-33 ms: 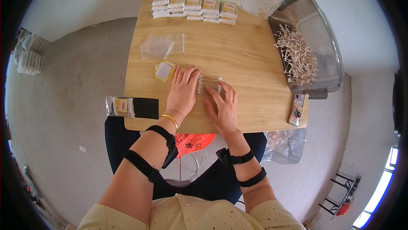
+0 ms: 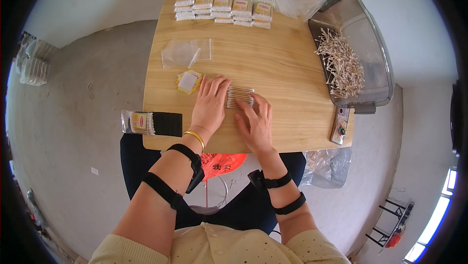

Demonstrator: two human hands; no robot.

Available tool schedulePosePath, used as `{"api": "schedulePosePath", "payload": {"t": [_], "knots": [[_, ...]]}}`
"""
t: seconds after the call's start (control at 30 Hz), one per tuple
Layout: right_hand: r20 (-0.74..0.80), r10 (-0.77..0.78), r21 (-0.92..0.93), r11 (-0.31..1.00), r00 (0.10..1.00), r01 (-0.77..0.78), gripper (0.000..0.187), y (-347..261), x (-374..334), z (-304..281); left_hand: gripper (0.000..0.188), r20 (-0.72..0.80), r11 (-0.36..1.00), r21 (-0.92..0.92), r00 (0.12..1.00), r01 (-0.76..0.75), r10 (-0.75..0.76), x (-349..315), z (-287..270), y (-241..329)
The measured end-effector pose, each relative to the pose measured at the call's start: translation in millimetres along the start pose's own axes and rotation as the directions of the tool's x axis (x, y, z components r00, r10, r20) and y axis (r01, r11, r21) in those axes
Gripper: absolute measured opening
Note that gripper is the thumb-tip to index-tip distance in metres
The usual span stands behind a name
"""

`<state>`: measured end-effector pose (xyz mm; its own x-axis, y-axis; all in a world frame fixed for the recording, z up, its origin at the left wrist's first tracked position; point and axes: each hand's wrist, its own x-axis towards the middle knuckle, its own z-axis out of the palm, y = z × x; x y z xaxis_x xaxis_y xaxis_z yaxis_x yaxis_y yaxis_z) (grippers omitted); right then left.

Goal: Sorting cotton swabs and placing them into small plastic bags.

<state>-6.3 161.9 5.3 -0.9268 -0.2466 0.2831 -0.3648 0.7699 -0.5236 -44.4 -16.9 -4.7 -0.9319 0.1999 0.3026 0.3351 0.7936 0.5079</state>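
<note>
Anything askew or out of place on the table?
Mildly. The bagged swab pack juts past the left edge of the table, so it overhangs. The yellow-edged cards beside the left hand are stacked unevenly, corners fanned out. No damage apparent.

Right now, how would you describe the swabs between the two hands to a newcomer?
On the wooden table, look between left hand and right hand. There, the swabs lie in a neat row. Unlike the heap in the grey bin, they are aligned; unlike the bagged packs, they show no yellow label.
</note>
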Motion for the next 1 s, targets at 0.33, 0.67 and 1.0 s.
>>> {"api": "schedulePosePath", "payload": {"t": [0.33, 0.67, 1.0], "knots": [[-0.019, 0.002, -0.035, 0.999, 1.0, -0.003, 0.046, 1, 5, 4, 0.049, 0.012, 0.999, 0.053, 1.0, -0.004, 0.003, 0, -1, 1], [-0.052, -0.004, -0.005, 1.0, 0.999, 0.004, 0.041, 3, 13, 6, 0.05, 0.007, 0.999, 0.052, 1.0, -0.008, 0.008, 0, 0, 0], [-0.056, -0.003, 0.002, 1.0, 0.998, 0.003, 0.04, 4, 18, 6, 0.049, 0.012, 0.998, 0.06, 1.0, -0.009, 0.008, 0, 1, -1]]}}
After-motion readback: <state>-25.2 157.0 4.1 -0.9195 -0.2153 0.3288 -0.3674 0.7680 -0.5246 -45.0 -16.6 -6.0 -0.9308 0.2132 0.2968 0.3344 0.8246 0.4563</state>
